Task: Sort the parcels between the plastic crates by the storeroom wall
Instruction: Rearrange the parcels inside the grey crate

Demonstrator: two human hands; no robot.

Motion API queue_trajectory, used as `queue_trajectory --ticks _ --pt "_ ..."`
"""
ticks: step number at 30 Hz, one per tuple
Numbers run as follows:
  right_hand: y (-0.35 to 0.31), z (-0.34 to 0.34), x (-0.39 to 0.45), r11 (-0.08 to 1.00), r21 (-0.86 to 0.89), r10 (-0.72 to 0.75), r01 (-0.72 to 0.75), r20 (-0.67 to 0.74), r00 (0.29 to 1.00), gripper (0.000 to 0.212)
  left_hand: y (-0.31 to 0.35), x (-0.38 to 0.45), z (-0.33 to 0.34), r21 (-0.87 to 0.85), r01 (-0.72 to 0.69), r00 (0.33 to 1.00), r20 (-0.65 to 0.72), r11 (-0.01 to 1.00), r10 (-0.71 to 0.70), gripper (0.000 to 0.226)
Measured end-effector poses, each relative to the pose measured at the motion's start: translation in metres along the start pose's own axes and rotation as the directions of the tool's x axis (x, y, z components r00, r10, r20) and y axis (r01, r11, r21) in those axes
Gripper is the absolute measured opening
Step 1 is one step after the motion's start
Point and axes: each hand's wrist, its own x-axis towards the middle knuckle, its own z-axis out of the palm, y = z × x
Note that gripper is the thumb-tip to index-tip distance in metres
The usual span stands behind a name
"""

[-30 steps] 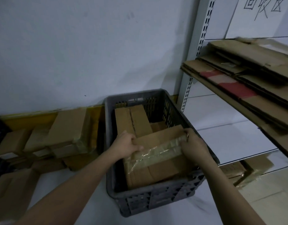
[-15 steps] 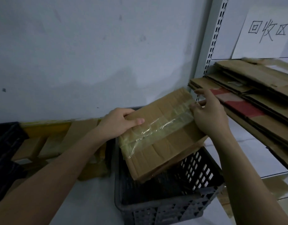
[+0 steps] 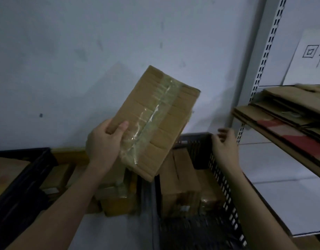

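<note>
My left hand point(image 3: 103, 147) gripped the taped parcel point(image 3: 156, 121) by its lower corner, thumb across the face, holding it tilted in the air above the gap between the 2 crates. My right hand point(image 3: 226, 148) hung free over the grey crate point(image 3: 218, 170), fingers loosely spread and grasping nothing. To move it well, I judged I needed a firmer pinch further along the edge, since 1 hand on a corner lets it swing, then a low carry left to the black crate point(image 3: 23, 179).
</note>
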Motion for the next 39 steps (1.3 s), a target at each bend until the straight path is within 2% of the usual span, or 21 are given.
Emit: queue_trajectory --ticks 2,4,8,10,11,14,18,23,28,31,33,36,39 --pt "0.041 0.022 -0.006 0.975 -0.171 0.164 -0.139 0.138 0.977 0.032 -0.015 0.0 -0.009 -0.008 0.036 0.999 -0.01 0.999 -0.036 0.021" --pt "0.078 0.037 -0.018 0.923 -0.276 0.333 -0.268 0.224 0.916 0.051 -0.029 -0.001 -0.014 -0.007 0.08 0.997 -0.005 0.997 -0.08 0.023" --pt "0.127 0.058 -0.047 0.817 -0.318 0.574 -0.481 0.363 0.734 0.079 -0.047 0.003 -0.016 -0.028 0.165 0.986 0.041 0.986 -0.164 0.023" --pt "0.136 0.064 -0.056 0.78 -0.33 0.625 -0.532 0.443 0.643 0.081 -0.05 0.005 -0.015 -0.02 0.198 0.977 0.084 0.98 -0.195 0.026" --pt "0.138 0.066 -0.057 0.778 -0.326 0.626 -0.536 0.455 0.633 0.079 -0.051 0.006 -0.014 -0.004 0.209 0.973 0.103 0.978 -0.208 0.028" --pt "0.143 0.069 -0.06 0.793 -0.281 0.608 -0.54 0.422 0.673 0.076 -0.054 0.01 -0.014 0.042 0.243 0.96 0.132 0.969 -0.246 0.04" --pt "0.148 0.071 -0.064 0.784 -0.243 0.61 -0.571 0.471 0.637 0.076 -0.058 0.008 -0.019 -0.026 0.359 0.921 0.17 0.933 -0.35 0.058" --pt "0.152 0.073 -0.063 0.769 -0.205 0.63 -0.606 0.406 0.662 0.078 -0.05 -0.001 -0.024 -0.126 0.407 0.903 0.202 0.905 -0.379 0.053" --pt "0.155 0.074 -0.063 0.784 -0.18 0.607 -0.594 0.419 0.675 0.072 -0.044 -0.006 -0.028 -0.079 0.427 0.887 0.233 0.901 -0.399 0.052" --pt "0.155 0.075 -0.062 0.8 -0.165 0.589 -0.577 0.399 0.703 0.057 -0.039 -0.015 -0.031 -0.073 0.433 0.89 0.193 0.898 -0.414 0.041" --pt "0.152 0.074 -0.061 0.781 -0.158 0.613 -0.605 0.383 0.691 0.052 -0.037 -0.023 -0.035 -0.095 0.433 0.895 0.164 0.897 -0.415 0.041" --pt "0.142 0.067 -0.061 0.761 -0.132 0.633 -0.635 0.368 0.681 0.05 -0.038 -0.039 -0.043 -0.145 0.454 0.891 0.088 0.879 -0.446 0.045" --pt "0.123 0.056 -0.061 0.793 -0.123 0.6 -0.596 0.326 0.731 0.054 -0.039 -0.05 -0.057 -0.209 0.463 0.884 0.029 0.862 -0.467 0.049"
